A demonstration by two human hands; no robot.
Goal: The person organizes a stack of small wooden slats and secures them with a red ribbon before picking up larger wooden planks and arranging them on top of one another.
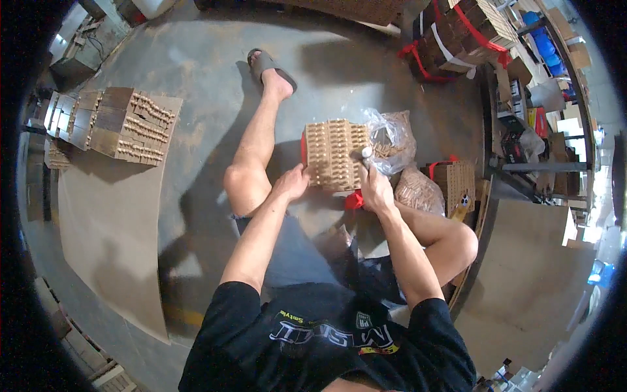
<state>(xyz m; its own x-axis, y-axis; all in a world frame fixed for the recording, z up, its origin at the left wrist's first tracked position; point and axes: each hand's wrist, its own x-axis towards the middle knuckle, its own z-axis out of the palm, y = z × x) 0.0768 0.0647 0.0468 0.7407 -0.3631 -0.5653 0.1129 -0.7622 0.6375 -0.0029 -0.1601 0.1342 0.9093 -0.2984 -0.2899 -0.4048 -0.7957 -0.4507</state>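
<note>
Head view: a pegged wooden block (335,155) is sitting low between the person's legs (257,140), ahead of both hands, neither side looking clearly longer. The left hand (292,182) is touching its lower left edge, fingers partly curled; whether they are gripping or only steadying it, I cannot tell. The right hand (377,188) is wrapping its fingers tightly round a hammer-like tool (366,152), whose pale head is overlapping the block's right edge; contact is remaining unclear. The fist is hiding most of the handle, and crinkled plastic is obscuring the bag of dowels (410,140) beyond.
</note>
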